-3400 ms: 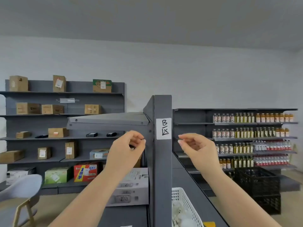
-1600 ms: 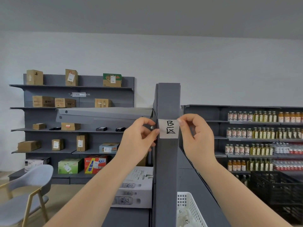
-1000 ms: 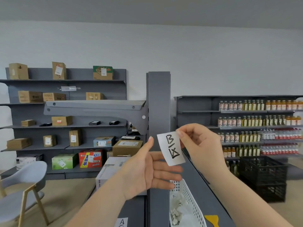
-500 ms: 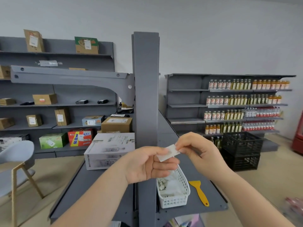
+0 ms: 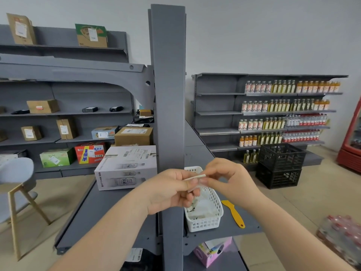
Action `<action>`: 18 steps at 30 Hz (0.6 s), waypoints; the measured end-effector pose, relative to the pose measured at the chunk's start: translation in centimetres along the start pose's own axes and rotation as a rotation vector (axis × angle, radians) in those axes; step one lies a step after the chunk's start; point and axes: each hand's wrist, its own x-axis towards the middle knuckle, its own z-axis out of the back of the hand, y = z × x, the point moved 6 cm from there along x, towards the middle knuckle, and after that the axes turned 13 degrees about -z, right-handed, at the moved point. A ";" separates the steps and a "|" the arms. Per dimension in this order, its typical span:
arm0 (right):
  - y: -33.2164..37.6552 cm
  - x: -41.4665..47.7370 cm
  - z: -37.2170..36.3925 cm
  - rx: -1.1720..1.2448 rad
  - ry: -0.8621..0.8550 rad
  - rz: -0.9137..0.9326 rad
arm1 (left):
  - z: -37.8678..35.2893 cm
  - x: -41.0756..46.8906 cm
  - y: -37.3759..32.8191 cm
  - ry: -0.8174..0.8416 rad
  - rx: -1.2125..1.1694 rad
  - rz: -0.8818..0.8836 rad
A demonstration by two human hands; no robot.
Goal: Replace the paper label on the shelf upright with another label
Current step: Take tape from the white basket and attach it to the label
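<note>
The grey shelf upright point(image 5: 168, 85) stands in the middle of the view with a bare face. The removed white paper label point(image 5: 195, 178) is seen edge-on in front of the upright at waist height. My left hand point(image 5: 172, 190) and my right hand point(image 5: 228, 178) both pinch it between thumb and fingers, just above a white plastic basket point(image 5: 205, 223) that holds several white paper slips. The writing on the label is hidden.
A yellow scraper point(image 5: 234, 213) lies on the grey shelf right of the basket. A large white carton point(image 5: 127, 169) and a brown box point(image 5: 133, 136) sit on the left shelf. A pink box point(image 5: 213, 251) sits below. Black crates point(image 5: 279, 165), bottle shelves and a chair point(image 5: 15, 178) stand around.
The label came off the upright in my right hand and was brought down to waist height, where both hands now hold it. My view tilted down toward the basket.
</note>
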 end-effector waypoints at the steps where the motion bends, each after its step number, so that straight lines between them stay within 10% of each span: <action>1: -0.4 0.0 0.0 0.002 -0.015 -0.009 | 0.0 0.0 0.2 0.015 -0.059 0.008; 18: -3.5 -0.2 0.1 0.002 0.182 -0.331 | 0.0 1.6 2.6 -0.136 0.136 -0.013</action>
